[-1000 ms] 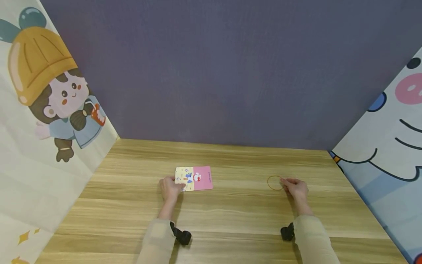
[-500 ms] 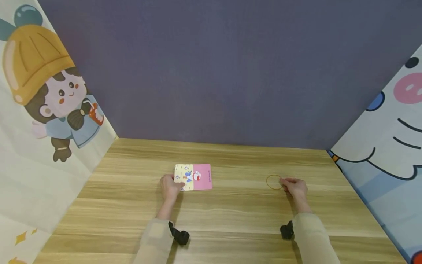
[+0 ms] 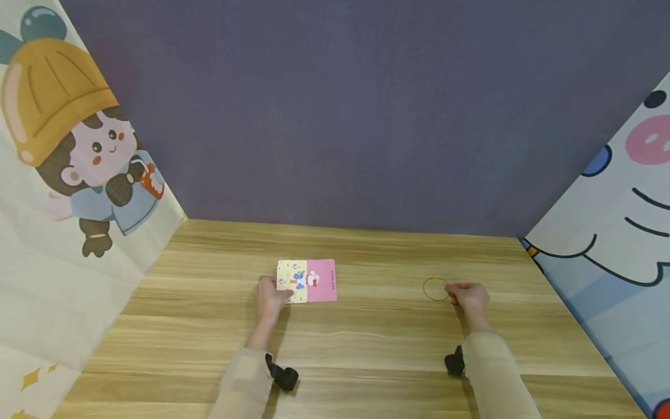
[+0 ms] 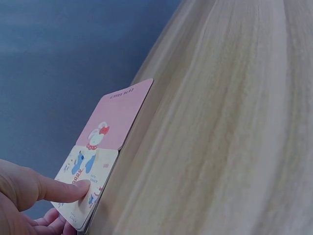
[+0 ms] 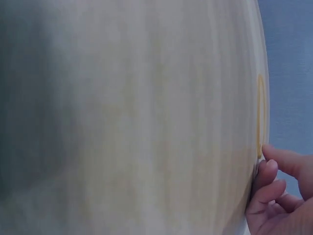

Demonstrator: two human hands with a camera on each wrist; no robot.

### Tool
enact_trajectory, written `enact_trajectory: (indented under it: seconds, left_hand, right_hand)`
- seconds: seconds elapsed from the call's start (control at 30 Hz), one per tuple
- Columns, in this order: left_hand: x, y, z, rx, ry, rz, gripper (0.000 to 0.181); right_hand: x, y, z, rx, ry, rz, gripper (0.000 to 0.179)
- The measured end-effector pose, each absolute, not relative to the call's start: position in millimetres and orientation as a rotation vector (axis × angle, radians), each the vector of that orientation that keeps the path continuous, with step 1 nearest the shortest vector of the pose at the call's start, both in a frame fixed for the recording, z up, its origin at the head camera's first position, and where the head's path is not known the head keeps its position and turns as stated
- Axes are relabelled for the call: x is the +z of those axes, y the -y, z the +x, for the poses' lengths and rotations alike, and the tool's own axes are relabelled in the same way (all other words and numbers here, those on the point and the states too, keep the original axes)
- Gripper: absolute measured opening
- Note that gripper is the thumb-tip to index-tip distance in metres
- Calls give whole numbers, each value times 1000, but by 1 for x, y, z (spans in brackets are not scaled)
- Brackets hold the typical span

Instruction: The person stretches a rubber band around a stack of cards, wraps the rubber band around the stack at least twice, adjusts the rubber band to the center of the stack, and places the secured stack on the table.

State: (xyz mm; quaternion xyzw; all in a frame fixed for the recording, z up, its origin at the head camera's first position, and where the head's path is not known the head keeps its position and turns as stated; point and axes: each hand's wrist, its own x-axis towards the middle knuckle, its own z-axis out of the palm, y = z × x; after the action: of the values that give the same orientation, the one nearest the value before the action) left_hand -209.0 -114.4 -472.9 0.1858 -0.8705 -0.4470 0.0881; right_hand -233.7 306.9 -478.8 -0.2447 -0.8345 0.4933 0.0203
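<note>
A small notebook [image 3: 321, 280] with a pink and cream cover, printed with a white rabbit, lies at the left of the wooden table. My left hand [image 3: 270, 298] grips its left end, thumb on top and fingers underneath, as the left wrist view shows. Farther right, my right hand [image 3: 471, 299] pinches a thin yellow rubber band [image 3: 424, 289] between thumb and forefinger. In the right wrist view the band [image 5: 259, 117] appears as a narrow upright loop just beyond the fingertips. A wide gap separates the two hands.
The wooden table [image 3: 366, 343] meets a dark grey-blue panel [image 3: 335, 116] at the back. Cartoon-printed sheets border it on the left [image 3: 31, 279] and right [image 3: 628, 302]. Black wrist cameras sit on both sleeves.
The far edge of the notebook has risen slightly in the head view, still in my left hand. My right hand and the rubber band have barely moved. The head view has shifted a little.
</note>
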Motion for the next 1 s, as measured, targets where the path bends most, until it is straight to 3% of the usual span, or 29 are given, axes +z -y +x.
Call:
enact_trajectory:
  seconds: [0.43, 1.0]
  left_hand:
    - [-472, 117, -206, -1439, 2511, 461, 44]
    - [-456, 120, -209, -1535, 2529, 430, 45]
  right_hand:
    - [-475, -303, -232, 1309, 2670, -753, 20]
    - [-477, -309, -234, 1650, 2524, -835, 29]
